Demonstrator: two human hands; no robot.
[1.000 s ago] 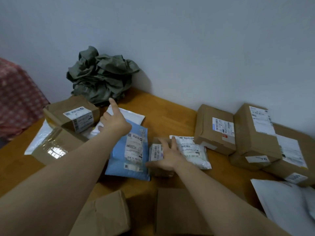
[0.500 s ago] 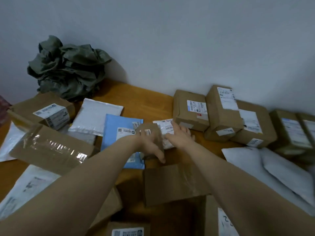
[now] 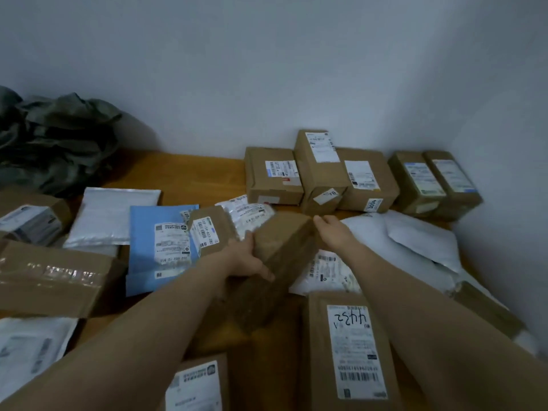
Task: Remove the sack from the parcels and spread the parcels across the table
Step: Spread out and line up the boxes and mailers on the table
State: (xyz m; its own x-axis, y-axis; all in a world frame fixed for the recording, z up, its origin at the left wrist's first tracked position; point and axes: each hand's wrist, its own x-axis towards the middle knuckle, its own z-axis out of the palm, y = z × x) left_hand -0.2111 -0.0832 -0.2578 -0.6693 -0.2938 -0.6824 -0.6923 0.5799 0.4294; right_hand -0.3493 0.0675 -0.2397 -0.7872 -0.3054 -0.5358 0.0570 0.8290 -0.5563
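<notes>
Both hands around brown parcel

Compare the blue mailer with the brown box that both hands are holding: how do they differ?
The blue mailer is a thin, flat, soft envelope; the brown box is a thick cardboard block. The mailer lies flat on the table, untouched; the box is tilted, gripped between the left hand and right hand. The mailer shows white labels on top; the box's visible faces show none. Both are parcels.
</notes>
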